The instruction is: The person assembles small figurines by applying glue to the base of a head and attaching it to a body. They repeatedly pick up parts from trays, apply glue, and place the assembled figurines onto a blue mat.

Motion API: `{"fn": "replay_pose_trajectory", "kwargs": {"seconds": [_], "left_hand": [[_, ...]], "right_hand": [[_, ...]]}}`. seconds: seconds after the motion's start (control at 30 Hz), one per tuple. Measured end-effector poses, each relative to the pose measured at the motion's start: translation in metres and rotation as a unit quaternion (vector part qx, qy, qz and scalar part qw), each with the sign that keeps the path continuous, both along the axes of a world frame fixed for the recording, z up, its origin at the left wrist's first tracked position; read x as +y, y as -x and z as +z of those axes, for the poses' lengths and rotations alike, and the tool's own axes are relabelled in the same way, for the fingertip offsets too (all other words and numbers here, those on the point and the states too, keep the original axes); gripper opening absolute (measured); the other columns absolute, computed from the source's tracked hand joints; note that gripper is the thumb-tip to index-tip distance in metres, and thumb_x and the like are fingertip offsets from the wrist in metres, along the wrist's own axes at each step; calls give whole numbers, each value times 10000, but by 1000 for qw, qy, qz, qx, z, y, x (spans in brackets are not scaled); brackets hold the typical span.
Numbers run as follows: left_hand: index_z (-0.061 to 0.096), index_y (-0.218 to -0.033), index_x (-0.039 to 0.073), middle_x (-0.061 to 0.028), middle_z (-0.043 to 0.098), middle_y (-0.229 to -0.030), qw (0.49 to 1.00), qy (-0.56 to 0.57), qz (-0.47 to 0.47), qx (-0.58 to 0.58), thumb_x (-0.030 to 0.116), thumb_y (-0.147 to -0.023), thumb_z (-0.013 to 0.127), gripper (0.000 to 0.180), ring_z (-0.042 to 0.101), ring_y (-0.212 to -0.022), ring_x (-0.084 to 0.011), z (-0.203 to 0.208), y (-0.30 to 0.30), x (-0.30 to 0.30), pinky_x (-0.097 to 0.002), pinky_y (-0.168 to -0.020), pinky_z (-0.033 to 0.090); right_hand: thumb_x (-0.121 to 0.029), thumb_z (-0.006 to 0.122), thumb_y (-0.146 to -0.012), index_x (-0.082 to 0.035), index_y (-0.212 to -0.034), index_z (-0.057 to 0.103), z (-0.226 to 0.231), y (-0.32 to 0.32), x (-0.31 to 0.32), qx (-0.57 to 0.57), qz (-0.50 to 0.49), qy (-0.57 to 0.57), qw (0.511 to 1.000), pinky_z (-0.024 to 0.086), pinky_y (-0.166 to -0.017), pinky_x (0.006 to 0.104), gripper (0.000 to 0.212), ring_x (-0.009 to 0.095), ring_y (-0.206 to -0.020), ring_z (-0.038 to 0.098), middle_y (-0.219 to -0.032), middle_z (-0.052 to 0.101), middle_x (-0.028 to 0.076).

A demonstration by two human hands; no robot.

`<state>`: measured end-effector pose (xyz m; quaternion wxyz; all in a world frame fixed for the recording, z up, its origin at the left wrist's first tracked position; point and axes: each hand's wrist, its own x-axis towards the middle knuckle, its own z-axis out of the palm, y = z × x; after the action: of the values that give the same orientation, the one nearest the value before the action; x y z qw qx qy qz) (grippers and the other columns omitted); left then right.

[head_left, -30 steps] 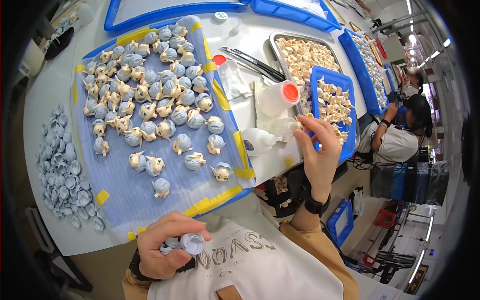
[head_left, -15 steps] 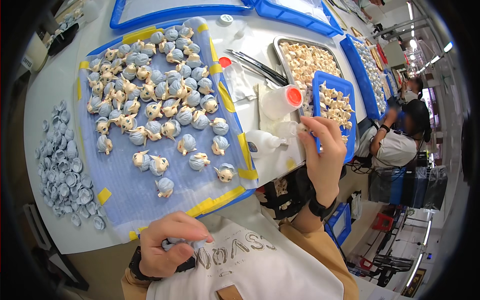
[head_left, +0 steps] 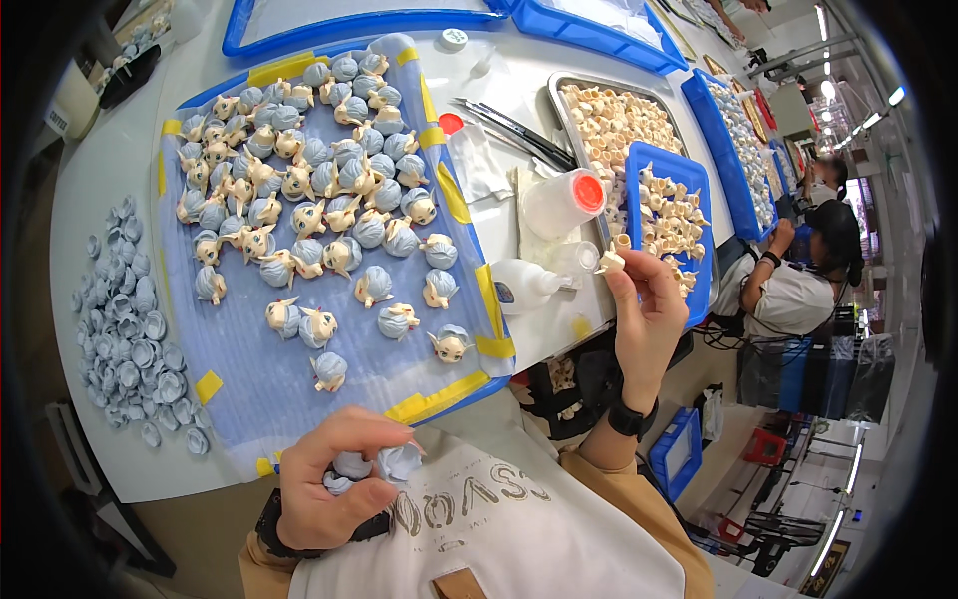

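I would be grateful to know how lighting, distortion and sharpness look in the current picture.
In the head view, the fisheye lens bows the table at its left edge, and the corners go black; at right, ceiling lights glare white; doll heads look fairly sharp; the right hand's pale piece shows little detail.

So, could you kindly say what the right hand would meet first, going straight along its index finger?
The right hand would likely meet the small clear cup, though depth is unclear.

matt grey-blue shells (head_left: 399,463), smooth cream piece (head_left: 609,263), shiny metal tray (head_left: 557,98), cloth apron (head_left: 499,549)
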<state>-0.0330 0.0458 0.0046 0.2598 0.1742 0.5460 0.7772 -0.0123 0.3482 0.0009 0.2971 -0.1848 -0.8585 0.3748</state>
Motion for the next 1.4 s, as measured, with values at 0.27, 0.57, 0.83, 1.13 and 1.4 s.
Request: {"fn": "replay_pose_trajectory", "kwargs": {"seconds": [0.27,0.57,0.83,1.13,1.4], "left_hand": [[575,-1070,-34,-94,570,-937,1000,23,-19,-3,180,-787,663,365,469,-699,-97,2,2,0,-226,-632,372],[576,-1061,-38,-96,583,-932,999,18,-30,-14,164,-775,667,362,469,-666,-89,0,2,0,-219,-617,376],[495,-1118,-31,-134,630,-1005,993,-27,2,-111,81,-766,653,402,473,-678,-34,4,-3,4,-195,-637,405],[488,-1053,-24,-124,624,-996,995,-29,-8,-94,76,-770,657,344,477,-694,-33,1,-2,4,-199,-648,410],[519,-1056,-19,-77,615,-903,997,8,-5,-80,60,-770,673,334,482,-689,-39,0,-2,4,-200,-635,404]], "right_hand": [[-39,697,-736,-4,-936,626,10,4,-4,-53,26,-157,986,450,-588,276,215,173,-639,558,-812,612,99],[-30,695,-728,-4,-939,634,13,5,-3,-41,36,-169,984,447,-593,265,221,157,-635,548,-823,618,96],[-33,679,-761,7,-934,633,-2,-1,-1,31,4,-28,999,435,-597,232,184,106,-637,541,-767,622,59],[-43,685,-751,3,-935,637,5,3,-3,-35,23,-146,988,425,-556,249,196,136,-596,523,-774,609,80],[-26,661,-763,31,-915,625,24,-11,-51,144,117,60,981,431,-621,253,166,151,-707,553,-838,632,101]]}}
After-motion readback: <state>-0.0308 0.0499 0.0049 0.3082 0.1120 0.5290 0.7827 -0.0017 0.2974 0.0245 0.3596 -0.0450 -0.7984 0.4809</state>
